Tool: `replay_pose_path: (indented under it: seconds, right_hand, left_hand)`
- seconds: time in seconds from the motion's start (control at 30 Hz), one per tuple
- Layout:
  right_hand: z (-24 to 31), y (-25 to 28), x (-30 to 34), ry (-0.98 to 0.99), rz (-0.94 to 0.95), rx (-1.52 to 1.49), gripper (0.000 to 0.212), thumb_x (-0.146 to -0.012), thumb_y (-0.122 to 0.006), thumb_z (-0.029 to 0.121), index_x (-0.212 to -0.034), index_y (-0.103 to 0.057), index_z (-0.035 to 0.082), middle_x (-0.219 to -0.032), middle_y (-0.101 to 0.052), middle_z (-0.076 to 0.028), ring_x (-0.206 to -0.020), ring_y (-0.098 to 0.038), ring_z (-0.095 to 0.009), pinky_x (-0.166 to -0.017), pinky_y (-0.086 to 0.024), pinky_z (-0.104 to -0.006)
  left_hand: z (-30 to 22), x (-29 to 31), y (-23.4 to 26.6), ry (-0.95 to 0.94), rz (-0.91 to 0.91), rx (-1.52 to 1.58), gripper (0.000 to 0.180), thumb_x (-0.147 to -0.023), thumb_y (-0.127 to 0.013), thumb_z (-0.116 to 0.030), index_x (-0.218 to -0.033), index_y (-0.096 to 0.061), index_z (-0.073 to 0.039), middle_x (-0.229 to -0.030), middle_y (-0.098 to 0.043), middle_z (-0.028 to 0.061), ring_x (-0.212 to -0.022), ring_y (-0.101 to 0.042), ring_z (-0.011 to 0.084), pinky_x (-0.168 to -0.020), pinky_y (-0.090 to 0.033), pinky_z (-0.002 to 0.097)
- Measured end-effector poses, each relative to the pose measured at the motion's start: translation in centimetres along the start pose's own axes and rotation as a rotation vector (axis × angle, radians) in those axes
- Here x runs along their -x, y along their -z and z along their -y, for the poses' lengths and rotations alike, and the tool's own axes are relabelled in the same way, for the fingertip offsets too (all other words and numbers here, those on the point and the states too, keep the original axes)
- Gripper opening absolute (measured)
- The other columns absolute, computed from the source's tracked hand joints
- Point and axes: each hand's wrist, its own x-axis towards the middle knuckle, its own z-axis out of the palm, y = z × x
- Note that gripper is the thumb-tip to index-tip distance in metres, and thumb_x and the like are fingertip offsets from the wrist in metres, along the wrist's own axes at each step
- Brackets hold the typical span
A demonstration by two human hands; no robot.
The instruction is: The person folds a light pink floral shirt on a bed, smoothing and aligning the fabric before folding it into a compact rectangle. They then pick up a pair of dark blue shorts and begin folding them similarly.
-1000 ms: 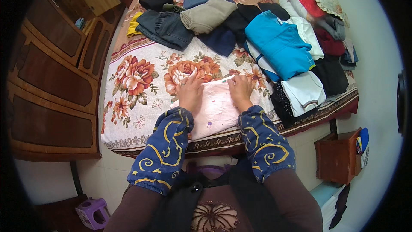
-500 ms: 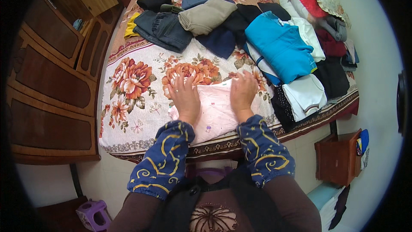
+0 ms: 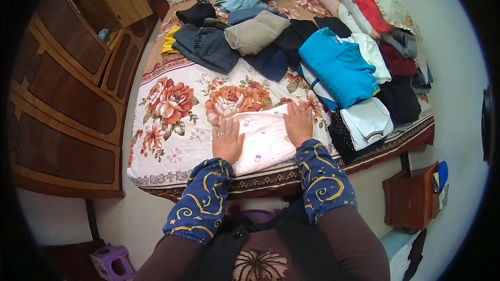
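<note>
A pale pink garment with small printed motifs (image 3: 263, 145) lies folded flat near the front edge of the bed. My left hand (image 3: 227, 143) rests on its left side, palm down with the fingers stretched out. On its right side my right hand (image 3: 299, 125) lies flat, fingers extended over the upper right corner. Neither hand grips the cloth. Whether it is a shirt or trousers I cannot make out. Under it spreads a flowered bedcover (image 3: 172, 140).
To the right lie a folded blue garment (image 3: 338, 67), a white one (image 3: 367, 122) and a black one (image 3: 338, 138). Farther back are dark jeans (image 3: 205, 47) and beige folded clothing (image 3: 255, 32). Wooden wardrobe doors (image 3: 67, 93) line the left; a small brown cabinet (image 3: 409, 198) stands at right.
Both hands have come down flat onto the pink garment, slightly nearer to me. The garment's upper surface now looks different, with another part of its print showing. The view has shifted a little.
</note>
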Motion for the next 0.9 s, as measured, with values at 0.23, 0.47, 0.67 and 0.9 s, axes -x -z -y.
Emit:
replay_pose_path:
  seconds: [0.23,0.47,0.67,0.9]
  right_hand:
    - [0.7,4.3,2.1,-0.031,-0.184,0.101,0.057,-0.089,-0.058,0.029,-0.136,-0.045,0.001,-0.144,-0.041,-0.016,-0.138,-0.031,-0.033,-0.116,-0.013,-0.0509]
    - [6.9,2.8,7.3,0.181,0.119,-0.135,0.057,-0.093,-0.050,0.043,-0.137,-0.048,0.008,-0.146,-0.042,-0.013,-0.139,-0.030,-0.032,-0.115,-0.014,-0.0531]
    - [4.4,2.3,7.5,0.027,-0.100,-0.085,0.053,-0.090,-0.058,0.031,-0.132,-0.049,0.001,-0.139,-0.048,-0.016,-0.134,-0.036,-0.036,-0.113,-0.020,-0.0521]
    - [7.4,4.8,8.4,-0.227,-0.022,-0.431,0.045,-0.090,-0.057,0.035,-0.121,-0.058,0.002,-0.127,-0.055,-0.019,-0.118,-0.050,-0.040,-0.098,-0.040,-0.0506]
  left_hand:
    - [2.3,2.5,-0.6,0.265,-0.140,0.174,0.069,-0.092,-0.054,-0.038,-0.149,-0.027,-0.008,-0.148,-0.032,0.0251,-0.136,-0.031,0.0412,-0.111,-0.024,0.0532]
    - [-1.6,3.7,1.5,0.401,-0.261,0.391,0.110,-0.069,-0.083,-0.021,-0.151,-0.012,-0.008,-0.135,-0.033,0.0341,-0.124,-0.038,0.0476,-0.106,-0.032,0.0497]
    - [-0.3,4.0,0.4,0.619,-0.229,1.018,0.100,-0.073,-0.080,-0.015,-0.147,-0.014,-0.003,-0.125,-0.048,0.0262,-0.114,-0.051,0.0399,-0.096,-0.044,0.0445]
    - [-0.8,3.4,2.8,0.612,0.177,2.114,0.048,-0.086,-0.065,-0.001,-0.130,-0.046,-0.001,-0.115,-0.062,0.0148,-0.100,-0.063,0.0268,-0.087,-0.054,0.0430]
